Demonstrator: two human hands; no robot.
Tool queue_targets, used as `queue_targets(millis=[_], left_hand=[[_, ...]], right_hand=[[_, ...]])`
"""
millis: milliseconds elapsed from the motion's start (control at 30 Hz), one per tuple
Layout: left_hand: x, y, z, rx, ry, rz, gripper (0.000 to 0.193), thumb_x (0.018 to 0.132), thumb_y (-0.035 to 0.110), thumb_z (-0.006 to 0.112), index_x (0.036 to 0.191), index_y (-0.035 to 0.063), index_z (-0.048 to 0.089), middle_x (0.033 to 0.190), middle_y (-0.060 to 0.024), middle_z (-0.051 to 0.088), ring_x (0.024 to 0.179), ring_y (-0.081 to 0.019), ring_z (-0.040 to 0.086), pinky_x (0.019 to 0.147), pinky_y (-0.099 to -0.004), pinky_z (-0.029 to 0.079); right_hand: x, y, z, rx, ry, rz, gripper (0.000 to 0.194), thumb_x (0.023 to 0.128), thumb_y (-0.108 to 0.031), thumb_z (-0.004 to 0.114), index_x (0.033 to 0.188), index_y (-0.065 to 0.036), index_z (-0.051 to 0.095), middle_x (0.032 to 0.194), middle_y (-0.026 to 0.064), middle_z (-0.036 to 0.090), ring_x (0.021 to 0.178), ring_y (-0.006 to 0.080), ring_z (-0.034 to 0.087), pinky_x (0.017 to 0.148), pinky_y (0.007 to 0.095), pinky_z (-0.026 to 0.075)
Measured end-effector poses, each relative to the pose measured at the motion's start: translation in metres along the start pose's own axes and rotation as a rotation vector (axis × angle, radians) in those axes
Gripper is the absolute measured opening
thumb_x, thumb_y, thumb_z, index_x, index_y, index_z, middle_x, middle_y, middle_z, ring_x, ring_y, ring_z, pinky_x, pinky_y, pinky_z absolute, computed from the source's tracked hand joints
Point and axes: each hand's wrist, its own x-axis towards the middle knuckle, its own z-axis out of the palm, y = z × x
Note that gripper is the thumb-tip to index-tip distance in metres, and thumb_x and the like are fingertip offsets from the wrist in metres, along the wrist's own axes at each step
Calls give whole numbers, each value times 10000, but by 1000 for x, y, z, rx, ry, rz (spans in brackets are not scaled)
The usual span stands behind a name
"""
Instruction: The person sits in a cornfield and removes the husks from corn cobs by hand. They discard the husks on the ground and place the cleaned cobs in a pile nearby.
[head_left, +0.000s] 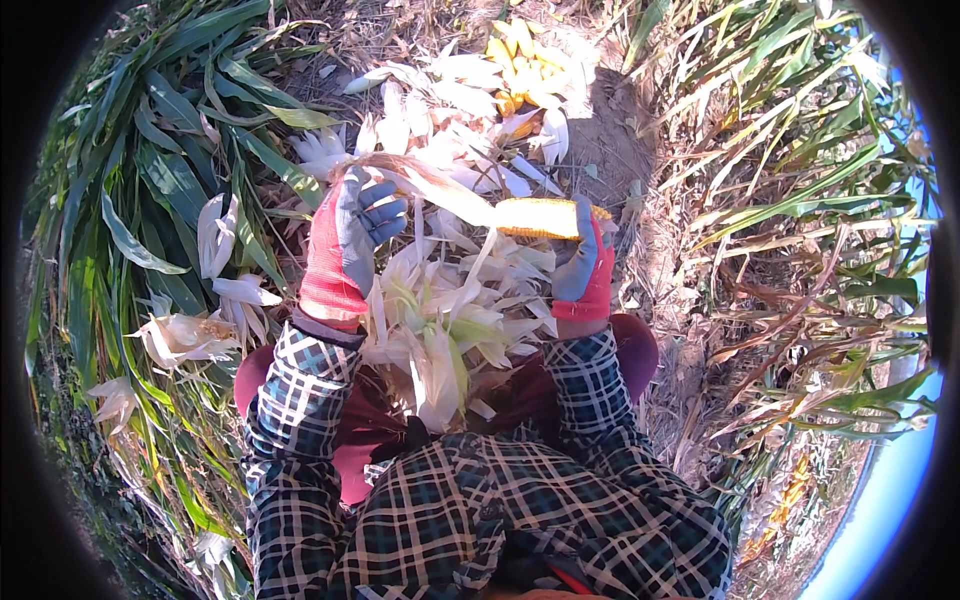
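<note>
My right hand (589, 266), in a grey-palmed red work glove, grips a yellow ear of corn (536, 217) by its right end. Most of the kernels on the ear are bare. A pale strip of corn husk (450, 196) with brownish silk runs from the ear's left end towards my left hand (352, 232). That hand, gloved the same way, has the far end of the strip at its thumb, the fingers curled. Whether the strip is still joined to the ear is hard to see. Below both hands, loose husks (450, 315) lie heaped between my knees.
Beyond my hands, bare yellow ears (525, 64) lie piled on the ground beside more pale husks (420, 120). Green corn stalks (165, 165) lie heaped at left. Drying corn plants (795, 225) line the right, past a strip of dirt (622, 135). More yellow ears (784, 499) show at lower right.
</note>
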Motion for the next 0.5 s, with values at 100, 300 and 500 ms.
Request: queue_targets(millis=[100,300,500], left_hand=[[-10,1,12,255,144,560,488,968,319,553,1328,12,436,1176,-122,582,993,-193,619,849,-327,514],[-39,-43,34,934,-521,615,806,775,163,767,1442,30,334,1308,-143,539,1141,-234,571,969,-343,455],[-42,-66,32,852,-592,98,862,684,191,838,1408,52,392,1243,-151,584,1167,-220,568,972,-340,454]], right_hand=[[-3,17,1,-212,-78,-162,291,920,-189,589,1153,-15,579,1035,56,629,968,146,604,827,274,500],[-26,4,18,-201,-335,-18,498,841,-82,632,1308,12,485,1147,112,619,1068,163,579,929,295,463],[-23,-7,5,254,-535,54,528,842,-101,584,1337,31,454,1251,151,581,1125,235,579,974,340,446]])
